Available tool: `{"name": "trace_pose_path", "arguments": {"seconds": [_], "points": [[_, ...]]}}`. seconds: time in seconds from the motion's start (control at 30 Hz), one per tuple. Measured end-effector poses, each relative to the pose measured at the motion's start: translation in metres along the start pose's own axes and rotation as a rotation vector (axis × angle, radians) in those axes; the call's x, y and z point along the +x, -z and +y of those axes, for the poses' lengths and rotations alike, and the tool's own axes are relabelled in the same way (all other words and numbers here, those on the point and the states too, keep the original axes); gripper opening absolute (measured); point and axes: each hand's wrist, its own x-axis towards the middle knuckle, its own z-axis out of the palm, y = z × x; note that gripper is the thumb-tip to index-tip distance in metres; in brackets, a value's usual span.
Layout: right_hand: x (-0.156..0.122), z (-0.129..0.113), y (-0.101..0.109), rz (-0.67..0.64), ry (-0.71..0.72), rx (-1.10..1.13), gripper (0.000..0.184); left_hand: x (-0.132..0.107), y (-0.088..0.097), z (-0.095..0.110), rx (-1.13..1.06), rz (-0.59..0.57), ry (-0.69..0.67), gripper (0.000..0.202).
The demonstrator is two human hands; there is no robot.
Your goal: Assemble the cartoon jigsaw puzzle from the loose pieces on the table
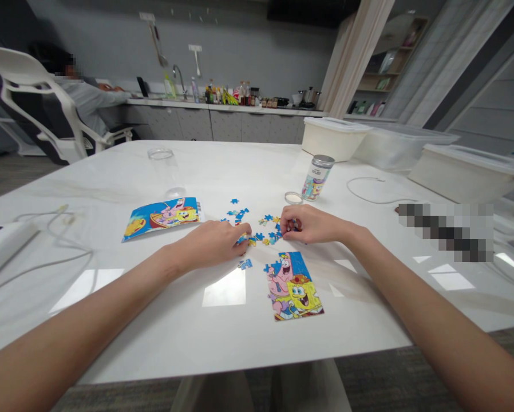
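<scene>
Loose jigsaw puzzle pieces in blue, yellow and white lie scattered between my two hands. At their left edge is my left hand, its fingers curled down among them; whatever the fingertips hold is hidden. My right hand is closed at the right edge of the pieces, thumb and fingers pinching a puzzle piece that is mostly covered. Closer to me lies a partly joined jigsaw puzzle with a pink and a yellow cartoon figure, its left edge uneven. A small blue piece lies apart, below my left hand.
A curved picture sheet and a clear jar are on the left. A printed can stands behind my right hand, a round lid beside it. White bins and cables line the table. A person sits far left.
</scene>
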Motion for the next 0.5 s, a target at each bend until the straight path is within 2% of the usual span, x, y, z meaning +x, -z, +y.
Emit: {"name": "trace_pose_path", "arguments": {"seconds": [0.5], "points": [[0.0009,0.0027,-0.0018,-0.009,-0.044,0.018,0.014,-0.0012,-0.0001,0.0001,0.006,0.008,-0.006,0.036]]}}
